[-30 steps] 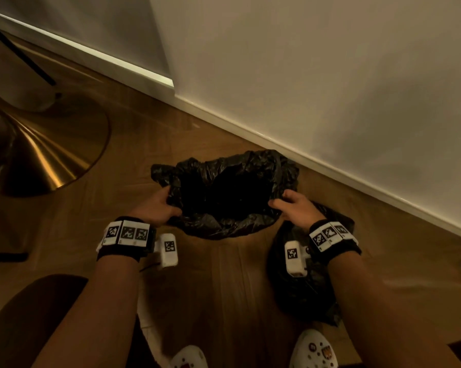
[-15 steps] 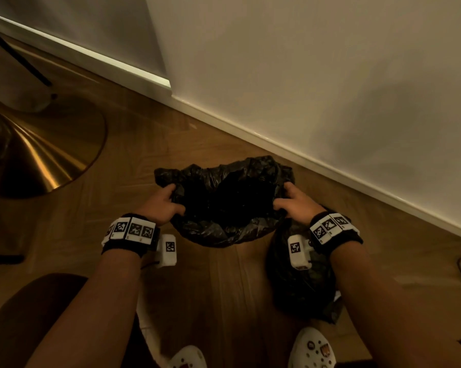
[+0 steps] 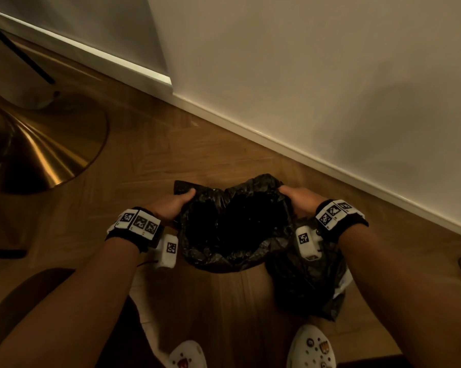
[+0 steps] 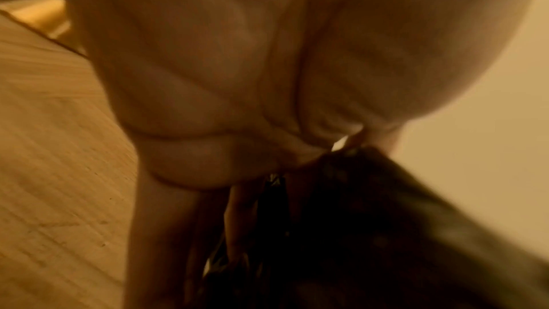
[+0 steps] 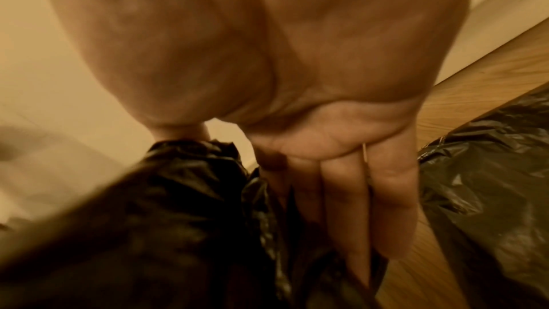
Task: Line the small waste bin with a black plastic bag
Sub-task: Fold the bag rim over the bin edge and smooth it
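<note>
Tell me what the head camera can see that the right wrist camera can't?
Only the head view shows the left hand, both wrist bands, the two white shoes, the shiny gold base and the whole open mouth of the black bag, held wide between both hands.

Only the right wrist view shows the right hand up close: the thumb presses the bag's bunched edge, the fingers reach down along its outside.

Both show the black bag, the wooden floor, the pale wall and a second crumpled black bag on the floor.
</note>
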A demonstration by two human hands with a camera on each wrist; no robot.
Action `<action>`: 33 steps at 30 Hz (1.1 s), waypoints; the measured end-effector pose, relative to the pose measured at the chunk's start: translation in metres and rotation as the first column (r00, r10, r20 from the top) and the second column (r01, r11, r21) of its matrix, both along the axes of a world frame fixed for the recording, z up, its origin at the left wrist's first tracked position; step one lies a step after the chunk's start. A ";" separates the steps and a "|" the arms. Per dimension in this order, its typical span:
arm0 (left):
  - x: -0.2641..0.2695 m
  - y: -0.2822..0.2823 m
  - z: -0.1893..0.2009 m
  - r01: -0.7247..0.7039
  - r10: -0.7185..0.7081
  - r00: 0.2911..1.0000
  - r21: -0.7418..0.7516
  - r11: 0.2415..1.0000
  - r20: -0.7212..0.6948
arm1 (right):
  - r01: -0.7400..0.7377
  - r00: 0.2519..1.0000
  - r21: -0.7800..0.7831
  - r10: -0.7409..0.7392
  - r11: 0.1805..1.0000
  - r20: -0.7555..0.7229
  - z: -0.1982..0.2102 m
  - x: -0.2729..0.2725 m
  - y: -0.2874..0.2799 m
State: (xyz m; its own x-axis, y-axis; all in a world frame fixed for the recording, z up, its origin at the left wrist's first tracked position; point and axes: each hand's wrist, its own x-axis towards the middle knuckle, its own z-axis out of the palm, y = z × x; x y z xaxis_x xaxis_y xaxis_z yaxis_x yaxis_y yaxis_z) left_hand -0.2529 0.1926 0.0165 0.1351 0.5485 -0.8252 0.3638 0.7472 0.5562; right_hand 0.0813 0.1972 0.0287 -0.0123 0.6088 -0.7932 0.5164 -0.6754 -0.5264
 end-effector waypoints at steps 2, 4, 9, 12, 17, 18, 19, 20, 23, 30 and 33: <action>0.008 -0.003 0.007 0.083 -0.080 0.995 0.043 0.996 -0.063 | -0.043 0.999 0.021 0.043 0.999 0.002 -0.003 0.000 -0.001; 0.013 -0.007 0.012 0.254 -0.244 0.964 0.083 0.964 -0.107 | -0.101 0.995 0.058 0.099 0.993 0.027 -0.008 0.000 0.000; 0.021 -0.020 0.015 0.555 -0.520 0.821 0.112 0.825 -0.238 | -0.284 0.958 0.060 0.281 0.957 0.057 -0.017 0.001 -0.004; 0.021 -0.026 -0.001 0.643 -0.619 0.762 0.108 0.758 -0.189 | -0.397 0.916 0.022 0.395 0.917 0.072 -0.021 0.003 -0.008; 0.022 -0.034 -0.013 0.618 -0.605 0.785 0.127 0.776 -0.132 | -0.511 0.854 0.027 0.504 0.859 0.129 -0.021 0.002 -0.010; 0.023 -0.034 -0.013 0.613 -0.599 0.789 0.128 0.779 -0.133 | -0.505 0.859 0.040 0.498 0.862 0.117 -0.023 0.002 -0.010; 0.024 -0.034 -0.010 0.607 -0.594 0.794 0.123 0.785 -0.127 | -0.493 0.869 0.066 0.487 0.868 0.083 -0.026 0.001 -0.009; 0.024 -0.033 -0.010 0.601 -0.589 0.799 0.117 0.791 -0.120 | -0.467 0.884 0.107 0.465 0.878 0.052 -0.030 0.000 -0.008; 0.023 -0.033 -0.012 0.593 -0.585 0.805 0.155 0.790 -0.098 | -0.444 0.894 0.175 0.448 0.879 0.019 -0.031 -0.002 -0.009; 0.024 -0.027 0.003 0.669 -0.668 0.740 0.189 0.719 -0.078 | -0.564 0.819 0.229 0.572 0.793 0.037 -0.029 -0.002 -0.011; 0.021 -0.024 0.005 0.647 -0.648 0.761 0.135 0.751 -0.038 | -0.579 0.806 0.242 0.591 0.778 0.027 -0.030 -0.002 -0.009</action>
